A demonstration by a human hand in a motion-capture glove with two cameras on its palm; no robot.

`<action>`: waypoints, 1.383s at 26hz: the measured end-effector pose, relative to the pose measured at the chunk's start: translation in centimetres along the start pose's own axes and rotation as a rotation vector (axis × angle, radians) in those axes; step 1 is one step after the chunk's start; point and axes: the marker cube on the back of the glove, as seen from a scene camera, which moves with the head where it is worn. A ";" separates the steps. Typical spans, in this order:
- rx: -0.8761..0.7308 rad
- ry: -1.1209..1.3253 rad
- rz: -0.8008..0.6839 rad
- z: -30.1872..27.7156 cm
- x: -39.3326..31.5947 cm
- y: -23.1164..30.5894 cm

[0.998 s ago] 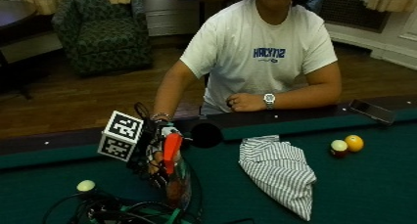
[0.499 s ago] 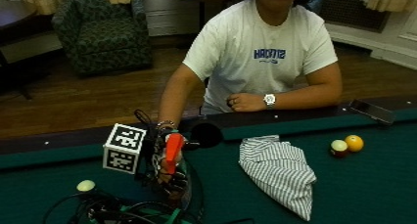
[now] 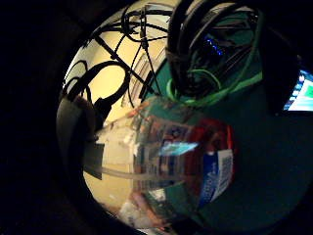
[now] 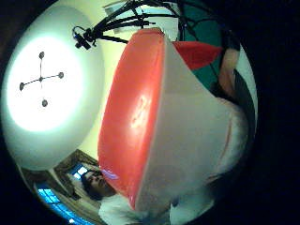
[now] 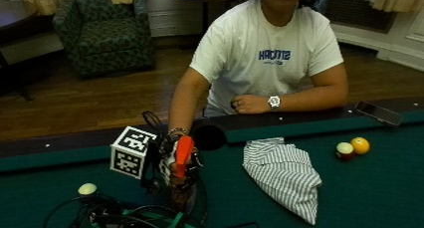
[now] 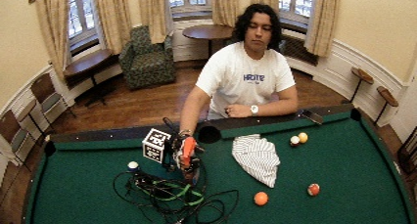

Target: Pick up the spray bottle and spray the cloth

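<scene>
The spray bottle [image 5: 181,164] with its orange trigger head stands upright in the gloved right hand [image 5: 173,161], over the green felt of the pool table [image 5: 371,188] and close to the person's side rail, beside a corner of tangled cables [image 6: 171,194]. The grip is closed around the bottle: in the thumb side palm view the orange and white head [image 4: 154,122] fills most of the picture, and in the little finger side palm view the clear body with its label [image 3: 190,161] lies close against the palm. I judge that the hand holds it high near the head so that a finger can reach the trigger. The striped cloth [image 5: 285,175] lies crumpled on the felt, well apart from the bottle, toward the two billiard balls [image 5: 352,148]. The nozzle is probably not yet aimed at the cloth, so the bottle must be brought nearer and turned toward it. The bare hand [image 5: 248,103] rests on the rail.
</scene>
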 end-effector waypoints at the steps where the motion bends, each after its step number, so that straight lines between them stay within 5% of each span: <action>1: 0.012 0.009 -0.005 0.0 0.0 0.0; 14: 0.008 -0.059 -0.204 -0.9 -4.7 2.6; 23: -0.332 -0.131 -0.378 -0.3 -16.8 8.0; 36: -0.686 -0.144 -0.414 3.4 -30.6 11.0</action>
